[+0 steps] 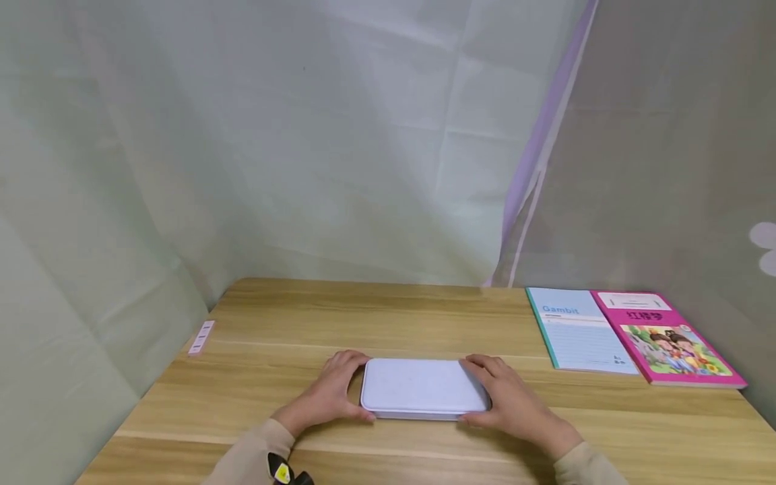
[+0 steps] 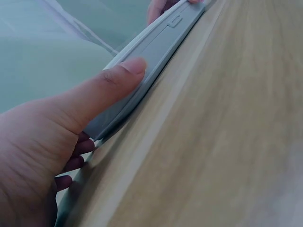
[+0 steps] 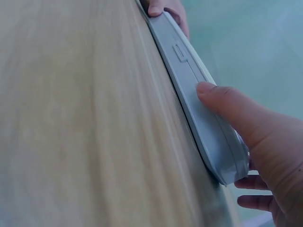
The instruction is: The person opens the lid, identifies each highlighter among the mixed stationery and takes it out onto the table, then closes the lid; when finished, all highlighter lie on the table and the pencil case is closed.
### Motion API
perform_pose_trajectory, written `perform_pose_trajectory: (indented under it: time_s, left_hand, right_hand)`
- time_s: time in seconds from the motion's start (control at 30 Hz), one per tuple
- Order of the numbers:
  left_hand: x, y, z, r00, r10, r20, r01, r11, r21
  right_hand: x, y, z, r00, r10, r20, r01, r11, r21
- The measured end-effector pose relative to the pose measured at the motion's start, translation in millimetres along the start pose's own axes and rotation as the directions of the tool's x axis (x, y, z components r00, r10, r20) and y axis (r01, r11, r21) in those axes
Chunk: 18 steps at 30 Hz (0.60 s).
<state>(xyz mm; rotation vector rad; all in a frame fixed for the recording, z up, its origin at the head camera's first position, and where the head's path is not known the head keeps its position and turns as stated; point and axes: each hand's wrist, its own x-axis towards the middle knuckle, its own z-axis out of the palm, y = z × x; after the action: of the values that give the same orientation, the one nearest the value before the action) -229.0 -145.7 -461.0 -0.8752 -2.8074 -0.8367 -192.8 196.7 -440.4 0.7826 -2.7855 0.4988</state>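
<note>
A flat white pencil case (image 1: 424,385) with rounded corners lies lid up on the wooden table. My left hand (image 1: 330,391) grips its left end, thumb on the front side and fingers round toward the back. At the other end my right hand (image 1: 506,401) holds it the same way. In the left wrist view, the left thumb (image 2: 125,73) presses the grey front side near a small latch (image 2: 175,21). The right wrist view shows the right thumb (image 3: 213,92) against that same side. Fingertips behind the case are partly hidden.
A light blue notebook (image 1: 578,330) and a pink picture-covered book (image 1: 669,340) lie side by side at the table's right. A small pink-white label strip (image 1: 201,337) sits at the left edge. Pale curtains (image 1: 364,148) hang behind and beside the table.
</note>
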Motion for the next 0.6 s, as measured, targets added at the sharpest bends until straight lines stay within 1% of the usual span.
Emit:
perform_pose_trajectory:
  time_s: [0.23, 0.33, 0.6]
  left_hand:
    - [-0.3, 4.7, 0.9, 1.0, -0.025, 0.02, 0.025, 0.999, -0.031]
    - [-1.5, 5.2, 0.7, 0.999, -0.027, 0.021, 0.028, 0.999, -0.036]
    - [-1.0, 2.6, 1.6, 0.999, -0.028, 0.022, 0.029, 0.999, -0.044]
  right_hand:
    - [-1.6, 1.8, 3.5, 0.997, -0.03, -0.065, 0.026, 0.998, -0.06]
    - [-2.0, 2.1, 5.8, 0.996, -0.036, -0.081, 0.031, 0.998, -0.063]
    - [1.3, 3.1, 6.4, 0.997, -0.02, -0.071, 0.017, 0.999, -0.049]
